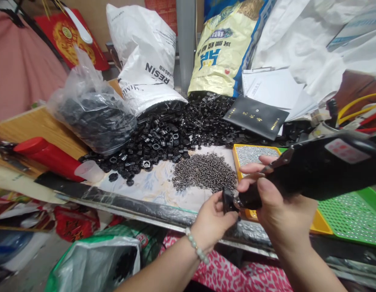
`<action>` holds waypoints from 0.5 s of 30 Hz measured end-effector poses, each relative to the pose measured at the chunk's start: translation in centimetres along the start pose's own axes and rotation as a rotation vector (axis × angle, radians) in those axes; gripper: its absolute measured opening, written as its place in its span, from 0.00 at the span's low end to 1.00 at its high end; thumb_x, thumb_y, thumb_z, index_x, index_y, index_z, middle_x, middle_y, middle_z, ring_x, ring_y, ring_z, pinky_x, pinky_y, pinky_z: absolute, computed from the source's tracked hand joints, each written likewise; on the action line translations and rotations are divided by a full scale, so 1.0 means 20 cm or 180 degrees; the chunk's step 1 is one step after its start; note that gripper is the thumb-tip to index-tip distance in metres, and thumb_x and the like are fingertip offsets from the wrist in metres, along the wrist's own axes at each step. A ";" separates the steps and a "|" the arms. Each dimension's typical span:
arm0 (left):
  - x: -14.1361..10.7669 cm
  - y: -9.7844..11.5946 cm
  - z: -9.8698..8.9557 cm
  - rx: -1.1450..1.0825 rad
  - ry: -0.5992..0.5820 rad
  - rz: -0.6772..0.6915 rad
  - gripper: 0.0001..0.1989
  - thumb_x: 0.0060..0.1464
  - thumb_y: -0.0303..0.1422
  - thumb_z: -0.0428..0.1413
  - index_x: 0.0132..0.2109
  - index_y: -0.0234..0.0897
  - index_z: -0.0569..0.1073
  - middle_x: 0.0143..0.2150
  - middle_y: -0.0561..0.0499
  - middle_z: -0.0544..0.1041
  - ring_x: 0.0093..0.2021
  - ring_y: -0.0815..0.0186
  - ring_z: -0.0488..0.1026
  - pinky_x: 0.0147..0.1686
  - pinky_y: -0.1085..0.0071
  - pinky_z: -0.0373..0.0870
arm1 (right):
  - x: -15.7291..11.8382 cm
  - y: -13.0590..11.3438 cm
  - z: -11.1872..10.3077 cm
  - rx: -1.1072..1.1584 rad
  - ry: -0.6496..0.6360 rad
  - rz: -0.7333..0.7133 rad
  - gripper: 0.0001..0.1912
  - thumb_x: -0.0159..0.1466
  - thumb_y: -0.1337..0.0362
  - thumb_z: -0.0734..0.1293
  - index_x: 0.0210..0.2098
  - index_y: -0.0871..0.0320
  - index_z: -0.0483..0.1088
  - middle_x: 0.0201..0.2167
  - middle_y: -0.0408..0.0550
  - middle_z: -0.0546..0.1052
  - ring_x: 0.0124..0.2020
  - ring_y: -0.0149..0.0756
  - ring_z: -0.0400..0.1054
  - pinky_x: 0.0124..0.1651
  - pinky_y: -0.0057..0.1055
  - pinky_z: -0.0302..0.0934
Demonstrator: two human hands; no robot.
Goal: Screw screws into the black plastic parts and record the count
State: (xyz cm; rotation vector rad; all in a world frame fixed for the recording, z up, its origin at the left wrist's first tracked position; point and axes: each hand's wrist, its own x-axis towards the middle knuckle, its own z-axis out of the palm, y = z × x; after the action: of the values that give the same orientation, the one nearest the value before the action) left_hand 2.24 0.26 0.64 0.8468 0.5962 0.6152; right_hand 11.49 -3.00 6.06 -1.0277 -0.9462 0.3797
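Near the table's front edge, my left hand (212,223) has its fingers wrapped round a small black plastic part (228,201). A beaded bracelet (196,246) is on that wrist. My right hand (280,207) grips a black power screwdriver (315,168) that lies sideways, its tip at the part's right side. Whether tip and part touch is hard to tell. Just behind my left hand lies a pile of small metal screws (204,172). A heap of black plastic parts (159,136) spreads behind the screws.
A yellow tray (236,158) and a green tray (355,215) stand at the right. A black notebook (256,117) lies on the heap. At left are a clear bag (97,117), a red bottle (50,157) and a small cup (90,171). An open bag (93,259) stands below.
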 end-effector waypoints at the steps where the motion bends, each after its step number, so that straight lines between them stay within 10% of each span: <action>1: 0.00 0.00 0.00 0.0020 0.0031 0.0002 0.25 0.38 0.24 0.58 0.46 0.28 0.64 0.41 0.42 0.73 0.41 0.65 0.70 0.43 0.70 0.61 | -0.01 0.00 0.00 -0.0026 -0.0057 -0.0044 0.17 0.57 0.60 0.65 0.45 0.54 0.62 0.34 0.45 0.72 0.24 0.29 0.68 0.28 0.30 0.66; 15: 0.00 0.00 -0.01 0.0210 -0.0120 -0.0167 0.24 0.38 0.26 0.58 0.47 0.25 0.65 0.37 0.42 0.73 0.34 0.69 0.68 0.38 0.71 0.61 | -0.01 -0.06 0.01 -0.0447 0.0139 -0.0053 0.20 0.57 0.60 0.65 0.49 0.50 0.61 0.41 0.46 0.72 0.28 0.31 0.69 0.33 0.32 0.67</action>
State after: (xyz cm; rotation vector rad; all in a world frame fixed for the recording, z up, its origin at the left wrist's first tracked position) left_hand 2.02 0.42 0.59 0.9000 0.6053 0.5332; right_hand 11.08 -3.64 7.11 -1.1507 -0.9517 0.2787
